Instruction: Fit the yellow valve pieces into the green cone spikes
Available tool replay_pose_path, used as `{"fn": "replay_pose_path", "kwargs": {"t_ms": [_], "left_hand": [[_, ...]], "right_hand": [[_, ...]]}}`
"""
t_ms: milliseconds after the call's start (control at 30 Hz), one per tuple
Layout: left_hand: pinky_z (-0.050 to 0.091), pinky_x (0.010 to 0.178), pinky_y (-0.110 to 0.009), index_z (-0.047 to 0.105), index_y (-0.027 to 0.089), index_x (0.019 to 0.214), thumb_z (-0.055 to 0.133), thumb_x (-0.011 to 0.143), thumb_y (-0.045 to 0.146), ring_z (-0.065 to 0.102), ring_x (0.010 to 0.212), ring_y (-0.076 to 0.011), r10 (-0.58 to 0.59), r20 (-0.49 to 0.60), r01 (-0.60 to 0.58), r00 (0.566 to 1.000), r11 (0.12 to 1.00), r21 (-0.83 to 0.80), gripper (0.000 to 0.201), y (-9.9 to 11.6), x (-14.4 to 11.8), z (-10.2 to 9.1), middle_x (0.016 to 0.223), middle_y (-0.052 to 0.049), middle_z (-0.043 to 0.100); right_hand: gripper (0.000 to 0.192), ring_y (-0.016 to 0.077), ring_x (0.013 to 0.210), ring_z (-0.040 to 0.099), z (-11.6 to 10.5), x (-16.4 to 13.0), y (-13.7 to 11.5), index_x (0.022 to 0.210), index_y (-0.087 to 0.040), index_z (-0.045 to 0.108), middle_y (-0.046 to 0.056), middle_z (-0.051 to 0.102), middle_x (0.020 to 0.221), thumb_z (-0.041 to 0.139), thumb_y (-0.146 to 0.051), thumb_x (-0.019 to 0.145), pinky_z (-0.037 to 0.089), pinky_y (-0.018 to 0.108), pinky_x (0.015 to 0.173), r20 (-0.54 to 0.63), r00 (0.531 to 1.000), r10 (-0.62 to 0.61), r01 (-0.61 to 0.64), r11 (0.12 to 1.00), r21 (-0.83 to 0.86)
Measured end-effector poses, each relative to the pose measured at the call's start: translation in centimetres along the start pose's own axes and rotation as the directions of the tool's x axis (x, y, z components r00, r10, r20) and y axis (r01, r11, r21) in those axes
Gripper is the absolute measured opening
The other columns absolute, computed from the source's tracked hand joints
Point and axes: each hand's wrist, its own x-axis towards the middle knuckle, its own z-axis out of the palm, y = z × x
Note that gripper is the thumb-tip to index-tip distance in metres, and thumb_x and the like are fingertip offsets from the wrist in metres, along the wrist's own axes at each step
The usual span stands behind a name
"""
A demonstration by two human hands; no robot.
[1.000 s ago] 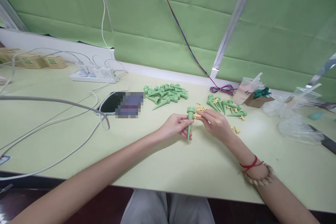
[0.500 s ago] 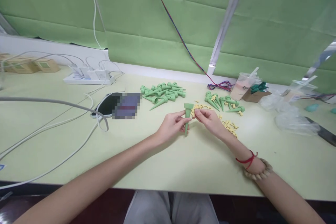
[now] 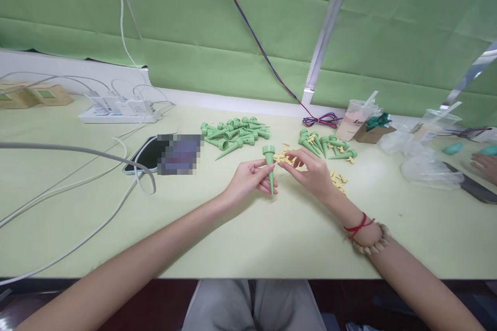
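A green plastic watering spike (image 3: 271,178) with a round cap is in my left hand (image 3: 250,180), its cap up and its point down above the table. Thumb and fingers close around its shaft. Just right of it, my right hand (image 3: 310,169) is curved over a pile of small yellow plastic pieces (image 3: 282,157), thumb and index fingertips slightly apart. I see nothing clearly held there. More yellow pieces (image 3: 340,178) lie beyond its wrist side. Behind are a heap of green spikes (image 3: 236,133) and a smaller group of spikes (image 3: 328,146) with yellow pieces among them.
Left are a phone (image 3: 149,152), a power strip (image 3: 120,113) and loose white cables (image 3: 89,178). Back right hold drink cups (image 3: 351,120), a small cardboard box (image 3: 375,133) and clear plastic bags (image 3: 427,168). Another person's hand (image 3: 485,164) shows at the right edge.
My right thumb and index finger, pinched together close to the spike before, have parted over the yellow pieces. The spike in my left hand has tilted slightly. Another person's hand has appeared at right.
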Motion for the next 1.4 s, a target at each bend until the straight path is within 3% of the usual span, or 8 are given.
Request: {"fn": "replay_pose_path", "kwargs": {"t_ms": [300, 567, 767, 833, 900, 1000, 1200, 1400], "left_hand": [[0.052, 0.053, -0.021, 0.06, 0.012, 0.094, 0.057, 0.076, 0.043, 0.065, 0.055, -0.0141, -0.016, 0.027, 0.014, 1.0, 0.998, 0.059, 0.036, -0.1, -0.1, 0.0, 0.061, -0.004, 0.066], [0.053, 0.056, -0.025, 0.061, 0.012, 0.088, 0.058, 0.074, 0.044, 0.065, 0.058, -0.016, 0.025, 0.048, -0.032, 0.999, 0.989, 0.144, 0.035, -0.3, -0.3, 0.0, 0.062, -0.004, 0.066], [0.051, 0.057, -0.026, 0.059, 0.013, 0.085, 0.057, 0.075, 0.041, 0.064, 0.056, -0.0157, 0.099, 0.052, -0.108, 0.994, 0.971, 0.211, 0.03, -1.1, -0.1, -0.2, 0.06, -0.002, 0.064], [0.051, 0.059, -0.027, 0.059, 0.013, 0.083, 0.055, 0.077, 0.039, 0.063, 0.057, -0.0148, 0.138, 0.045, -0.145, 0.989, 0.958, 0.247, 0.027, -1.4, -0.1, -0.3, 0.06, -0.002, 0.062], [0.05, 0.061, -0.027, 0.06, 0.013, 0.081, 0.054, 0.078, 0.037, 0.062, 0.059, -0.0142, 0.165, 0.039, -0.169, 0.986, 0.947, 0.273, 0.025, -1.5, 0.0, -0.4, 0.061, -0.002, 0.062], [0.05, 0.061, -0.027, 0.061, 0.012, 0.085, 0.054, 0.078, 0.037, 0.062, 0.06, -0.0145, 0.145, 0.044, -0.151, 0.988, 0.955, 0.257, 0.026, -1.6, 0.0, -0.2, 0.063, -0.003, 0.062], [0.052, 0.057, -0.027, 0.059, 0.011, 0.1, 0.056, 0.078, 0.038, 0.064, 0.057, -0.0156, 0.019, -0.008, -0.019, 1.0, 0.998, 0.056, 0.035, -0.9, 0.0, 0.5, 0.062, -0.004, 0.064], [0.05, 0.052, -0.023, 0.061, 0.009, 0.095, 0.061, 0.074, 0.041, 0.064, 0.054, -0.015, -0.034, 0.007, 0.034, 0.999, 0.999, -0.016, 0.037, 0.0, -0.1, 0.3, 0.059, -0.004, 0.064]], "right_hand": [[0.021, 0.0152, 0.068, 0.06, 0.1, 0.1, 0.7, 0.083, -0.017, 0.065, 0.006, 0.067, 0.075, 0.055, -0.035, 0.082, 0.047, 0.026, 0.064, 0.014, 0.982, -0.186, 0.186, 0.974, -0.126], [0.021, 0.015, 0.062, 0.051, 0.5, -0.2, 1.1, 0.076, -0.014, 0.06, 0.005, 0.057, 0.064, 0.046, -0.026, 0.087, 0.04, 0.026, 0.059, 0.061, 0.943, -0.327, 0.332, 0.932, -0.144], [0.035, 0.0117, 0.058, 0.043, 0.5, -0.2, -0.2, 0.059, -0.017, 0.049, 0.001, 0.046, 0.059, 0.037, -0.031, 0.09, 0.034, 0.024, 0.057, 0.201, 0.979, 0.042, -0.09, 0.968, 0.235], [0.04, 0.0102, 0.052, 0.039, 0.6, 0.0, -0.8, 0.056, -0.017, 0.045, -0.001, 0.041, 0.054, 0.038, -0.039, 0.089, 0.031, 0.024, 0.054, 0.319, 0.924, 0.211, -0.33, 0.862, 0.384], [0.045, 0.0083, 0.046, 0.031, 0.7, 0.1, -1.2, 0.053, -0.018, 0.04, -0.004, 0.034, 0.051, 0.038, -0.049, 0.086, 0.027, 0.024, 0.048, 0.478, 0.813, 0.333, -0.564, 0.653, 0.505], [0.05, 0.007, 0.042, 0.027, 0.9, 0.2, -1.5, 0.052, -0.018, 0.037, -0.006, 0.027, 0.048, 0.036, -0.058, 0.082, 0.025, 0.023, 0.044, 0.601, 0.697, 0.392, -0.715, 0.442, 0.541], [0.031, 0.0111, 0.06, 0.051, 0.6, 0.0, -0.5, 0.092, -0.017, 0.058, 0.001, 0.055, 0.071, 0.051, -0.045, 0.081, 0.04, 0.023, 0.054, 0.239, 0.913, 0.331, -0.396, 0.859, 0.324], [0.02, 0.0147, 0.079, 0.057, 0.5, -0.2, 1.0, 0.098, -0.019, 0.061, 0.007, 0.06, 0.094, 0.049, -0.03, 0.086, 0.047, 0.026, 0.066, 0.159, 0.987, 0.028, -0.061, 0.977, 0.203]]}}
